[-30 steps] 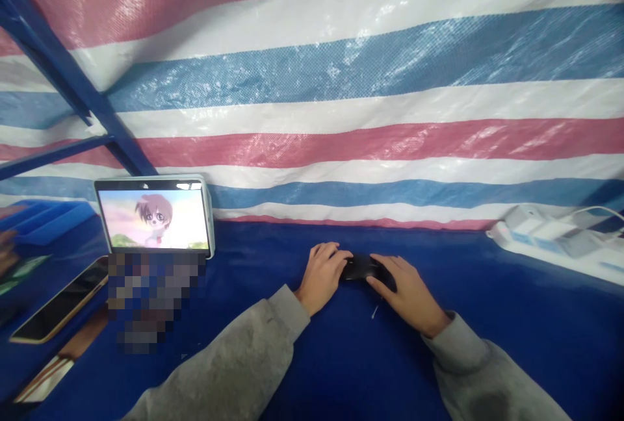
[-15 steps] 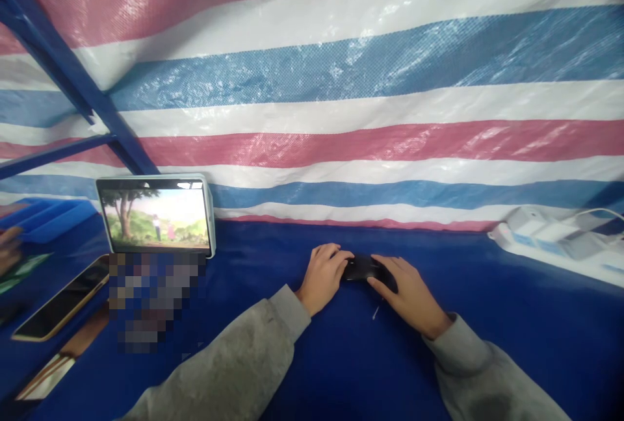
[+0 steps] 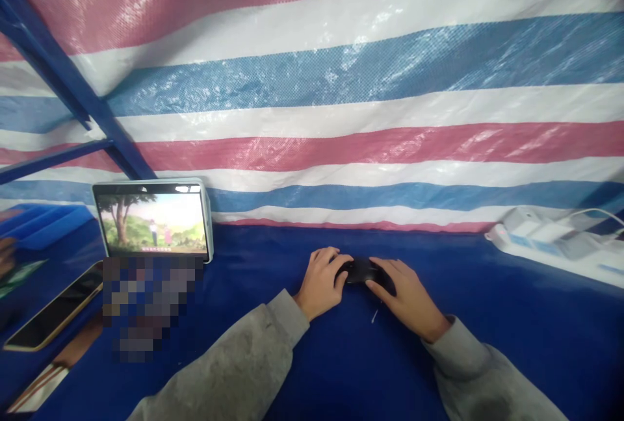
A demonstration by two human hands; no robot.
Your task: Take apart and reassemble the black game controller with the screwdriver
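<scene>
A smooth black object (image 3: 361,270), rounded and much like a computer mouse, lies low at the blue tabletop between my two hands. My left hand (image 3: 322,284) grips its left end, with fingers curled over the far side and the thumb at the near side. Around the right end, my right hand (image 3: 404,291) is closed, its thumb along the near edge and its fingers over the top. Both hands cover the object's ends, so its full shape is hidden. Just below it on the table is a thin white stick (image 3: 375,314), like a cotton swab.
At left, a tablet (image 3: 153,219) stands upright playing a cartoon. Near it lie a phone (image 3: 56,310) and a blue tray (image 3: 53,223), with another person's blurred hand (image 3: 6,255) at the edge. A white power strip (image 3: 550,245) with plugs sits right. Striped tarp hangs behind.
My left thumb has come into sight at the near side of the black object. My right hand keeps its grip. The whole view has shifted slightly.
</scene>
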